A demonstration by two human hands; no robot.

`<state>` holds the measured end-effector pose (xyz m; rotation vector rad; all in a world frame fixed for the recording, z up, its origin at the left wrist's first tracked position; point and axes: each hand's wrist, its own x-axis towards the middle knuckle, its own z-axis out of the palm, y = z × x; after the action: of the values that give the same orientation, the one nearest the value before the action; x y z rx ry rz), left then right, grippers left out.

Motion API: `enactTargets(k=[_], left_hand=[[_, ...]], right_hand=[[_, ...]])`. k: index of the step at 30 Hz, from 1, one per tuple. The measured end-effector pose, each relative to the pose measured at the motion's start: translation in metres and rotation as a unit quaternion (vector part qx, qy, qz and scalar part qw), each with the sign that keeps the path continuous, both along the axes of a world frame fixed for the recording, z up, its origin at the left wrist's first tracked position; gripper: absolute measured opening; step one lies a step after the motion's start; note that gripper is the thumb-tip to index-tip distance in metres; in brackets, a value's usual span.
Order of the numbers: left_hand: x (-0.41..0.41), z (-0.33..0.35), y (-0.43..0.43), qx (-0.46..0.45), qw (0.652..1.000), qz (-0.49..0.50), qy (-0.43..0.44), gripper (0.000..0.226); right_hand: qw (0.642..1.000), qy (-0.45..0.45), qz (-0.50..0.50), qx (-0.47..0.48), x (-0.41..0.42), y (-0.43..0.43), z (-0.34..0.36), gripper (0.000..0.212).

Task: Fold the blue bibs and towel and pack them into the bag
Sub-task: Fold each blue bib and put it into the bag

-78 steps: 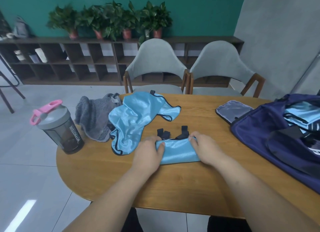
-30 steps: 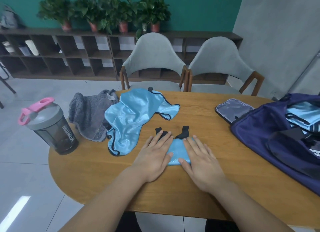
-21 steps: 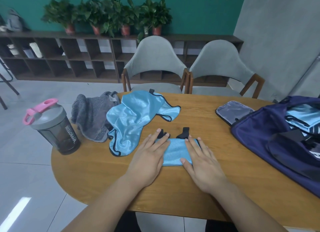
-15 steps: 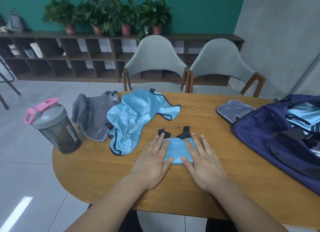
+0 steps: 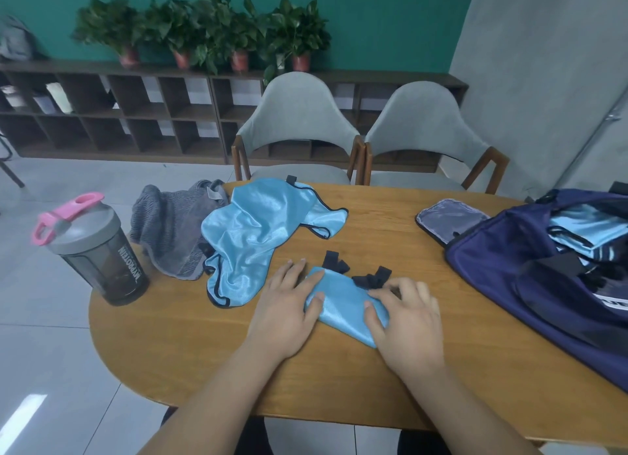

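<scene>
A folded light-blue bib (image 5: 343,301) with black straps lies slanted on the round wooden table (image 5: 190,339) in front of me. My left hand (image 5: 285,308) rests on its left end, fingers straight and thumb on the cloth. My right hand (image 5: 407,318) has fingers curled over the bib's right end by the straps, thumb pressed on top. An unfolded blue bib (image 5: 261,233) lies crumpled behind, beside a grey towel (image 5: 173,230). The navy bag (image 5: 530,277) stands open at the right with folded blue bibs (image 5: 584,226) inside.
A dark shaker bottle (image 5: 98,250) with a pink lid loop stands at the table's left edge. The bag's mesh flap (image 5: 448,220) lies open on the table. Two grey chairs (image 5: 295,128) stand behind the table; shelves with potted plants line the wall.
Both hands were flat on the folded bib. Now my right hand's fingers have curled onto its right end, and the bib has turned to lie slanted.
</scene>
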<state>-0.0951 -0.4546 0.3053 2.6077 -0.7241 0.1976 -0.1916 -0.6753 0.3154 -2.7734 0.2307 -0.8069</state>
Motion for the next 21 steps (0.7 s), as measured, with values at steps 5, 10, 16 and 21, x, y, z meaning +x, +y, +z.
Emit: enactTargets(k=[5,10,16,21], left_hand=[[0.001,0.001,-0.001,0.023,0.999,-0.01,0.021,0.069],[0.003,-0.002,0.0,0.003,1.0,-0.014,0.018,0.07],[-0.004,0.003,0.0,-0.038,0.997,0.019,-0.064,0.059],[-0.004,0.003,0.0,-0.062,0.992,0.072,-0.082,0.033]], right_hand=[[0.988,-0.057,0.126,-0.071,-0.004,0.009,0.019,0.022],[0.98,0.077,0.174,-0.064,0.046,0.01,0.037,0.027],[0.972,0.198,0.125,0.007,0.064,-0.001,0.028,0.024],[0.977,0.084,-0.029,0.193,0.038,0.014,0.003,0.018]])
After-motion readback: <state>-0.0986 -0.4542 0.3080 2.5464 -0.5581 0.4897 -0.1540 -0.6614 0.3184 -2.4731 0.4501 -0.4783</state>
